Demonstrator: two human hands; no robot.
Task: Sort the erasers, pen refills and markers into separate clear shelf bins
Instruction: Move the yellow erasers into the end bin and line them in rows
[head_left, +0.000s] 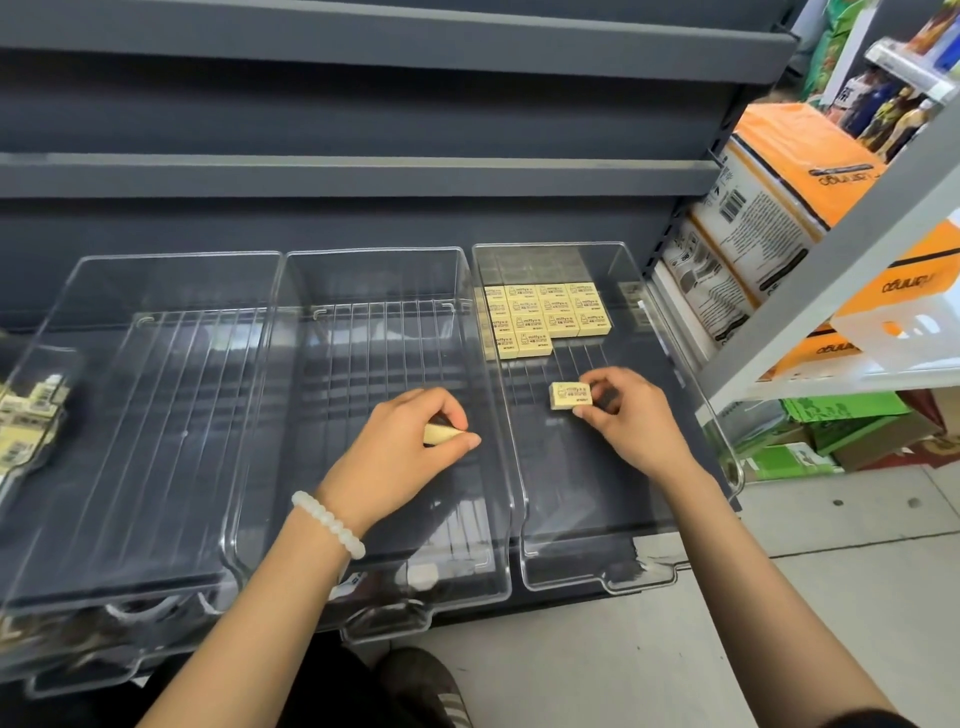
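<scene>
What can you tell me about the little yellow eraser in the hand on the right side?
The eraser is a small pale-yellow block in a printed paper sleeve with dark lettering, label facing up. The right hand pinches its right end with fingertips and thumb, holding it level inside the rightmost clear bin, in front of the neat rows of matching erasers at the back.

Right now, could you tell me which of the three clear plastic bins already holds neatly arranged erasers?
The rightmost clear plastic bin; cream rectangular erasers sit in rows at its back.
</scene>
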